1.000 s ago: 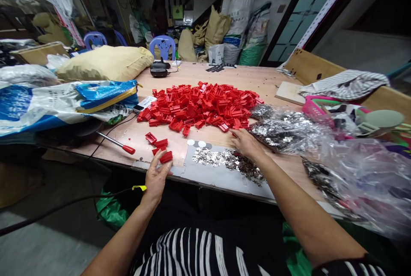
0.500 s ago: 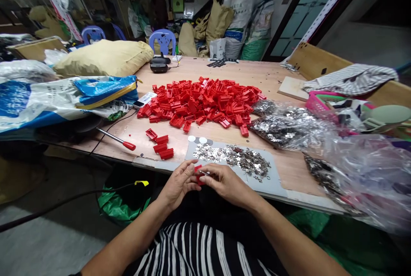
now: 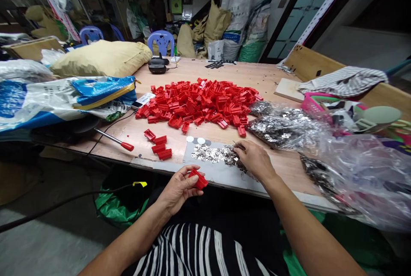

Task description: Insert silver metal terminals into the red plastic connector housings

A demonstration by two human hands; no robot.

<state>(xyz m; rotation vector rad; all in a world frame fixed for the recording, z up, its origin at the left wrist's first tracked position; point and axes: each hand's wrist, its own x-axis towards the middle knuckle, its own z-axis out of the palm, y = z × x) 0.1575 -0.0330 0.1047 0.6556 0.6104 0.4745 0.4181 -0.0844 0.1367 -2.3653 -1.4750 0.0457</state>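
Observation:
My left hand [image 3: 180,185] is closed around a red plastic housing [image 3: 198,180] just off the table's front edge. The housing looks like a small open-sided box with ridges. Over the darker side of a pile of small metal pieces [image 3: 210,153], my right hand [image 3: 255,159] has its thumb and fingers pinched together. A thin dark sliver shows at those fingertips, too small to name. The metal pieces lie on a grey mat [image 3: 221,177]. Left of the mat, several loose red housings [image 3: 159,148] sit in a short row.
A big heap of red housings [image 3: 199,102] covers mid-table. Clear bags of metal pieces [image 3: 285,128] and a pink basket [image 3: 316,106] stand right. Leftward are a lever with a red grip [image 3: 127,146], a white-and-blue sack [image 3: 58,96] and a tan sack [image 3: 102,58].
My right hand has left the red housing and moved right, onto the metal pieces. My left hand keeps the housing, which now shows more fully.

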